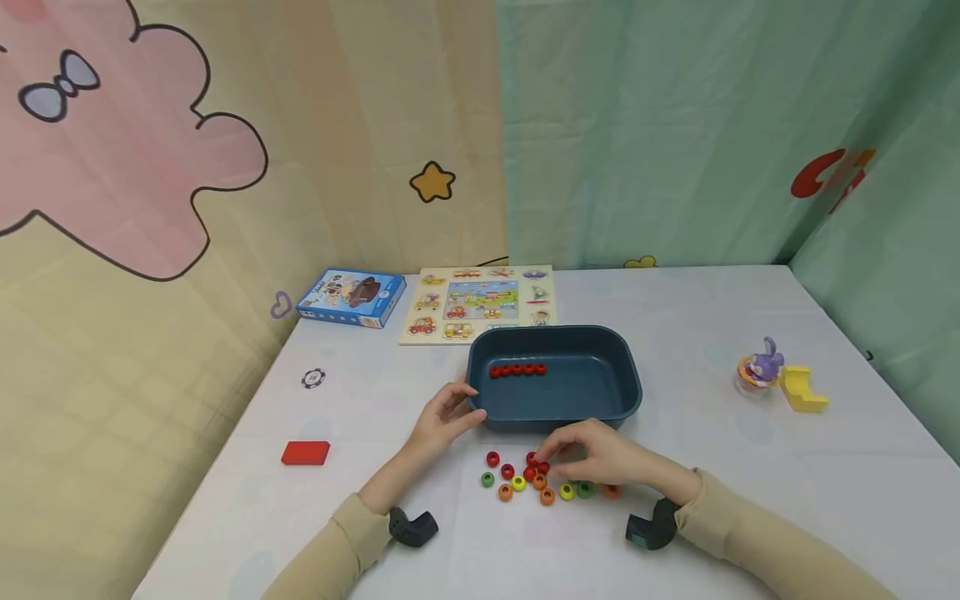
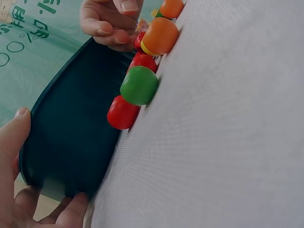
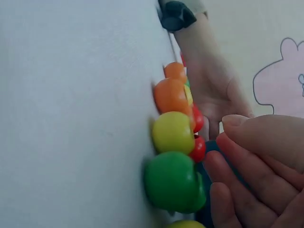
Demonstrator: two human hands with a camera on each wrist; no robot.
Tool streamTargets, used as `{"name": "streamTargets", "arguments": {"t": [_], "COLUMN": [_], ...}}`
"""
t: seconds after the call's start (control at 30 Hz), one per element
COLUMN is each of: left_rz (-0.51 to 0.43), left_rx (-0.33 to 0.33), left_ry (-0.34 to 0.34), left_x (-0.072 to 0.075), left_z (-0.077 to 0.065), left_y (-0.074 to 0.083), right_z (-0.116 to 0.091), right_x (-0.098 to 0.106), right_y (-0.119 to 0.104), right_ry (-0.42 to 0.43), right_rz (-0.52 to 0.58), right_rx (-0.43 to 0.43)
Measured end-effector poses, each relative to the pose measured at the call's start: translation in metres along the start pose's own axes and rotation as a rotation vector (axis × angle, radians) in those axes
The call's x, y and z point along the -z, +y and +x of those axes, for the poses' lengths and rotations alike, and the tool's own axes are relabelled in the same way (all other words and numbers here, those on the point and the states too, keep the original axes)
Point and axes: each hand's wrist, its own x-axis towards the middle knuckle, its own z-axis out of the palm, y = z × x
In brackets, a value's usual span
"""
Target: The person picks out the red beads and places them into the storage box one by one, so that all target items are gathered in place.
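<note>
A dark blue plastic tray [image 1: 581,387] stands mid-table, with a row of several red beads [image 1: 517,370] on its floor. At the tray's left end my left hand [image 1: 447,417] grips it, thumb at the rim and fingers against the outer wall, as the left wrist view shows. Loose beads lie before the tray: red [image 1: 492,458], green [image 1: 487,479], yellow [image 1: 518,483] and orange [image 1: 506,492]. My right hand [image 1: 592,450] hovers over them, its fingertips right at the red ones. In the right wrist view, nothing sits between its thumb and fingers, near a green bead [image 3: 171,183].
Behind the tray lie a wooden picture puzzle [image 1: 480,300] and a blue box [image 1: 351,297]. A red block [image 1: 306,452] is at the left. On the right stand a purple toy figure [image 1: 763,367] and a yellow block piece [image 1: 802,390]. Curtains [image 1: 645,125] hang behind.
</note>
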Motion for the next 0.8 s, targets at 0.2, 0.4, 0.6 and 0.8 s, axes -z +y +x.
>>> {"name": "streamTargets", "arguments": {"t": [0.2,0.4,0.6,0.8], "left_rz": [-0.004,-0.019,-0.012,-0.011], "left_rx": [0.006,0.003,0.008,0.006], "left_ry": [-0.003,-0.019,-0.016,-0.011], "left_x": [0.0,0.0,0.0,0.0], "left_z": [0.0,0.002,0.002,0.001], "left_y": [-0.001,0.0,-0.001,0.0], "right_z": [0.002,0.002,0.001,0.004], "right_x": [-0.007,-0.01,-0.007,0.003], "right_y": [0.019,0.021,0.016,-0.002], "right_ry": [0.0,-0.004,0.013,0.025], "right_rz": [-0.085,-0.163,-0.201,-0.117], "right_rx": [-0.025,-0.04,-0.049,0.011]}}
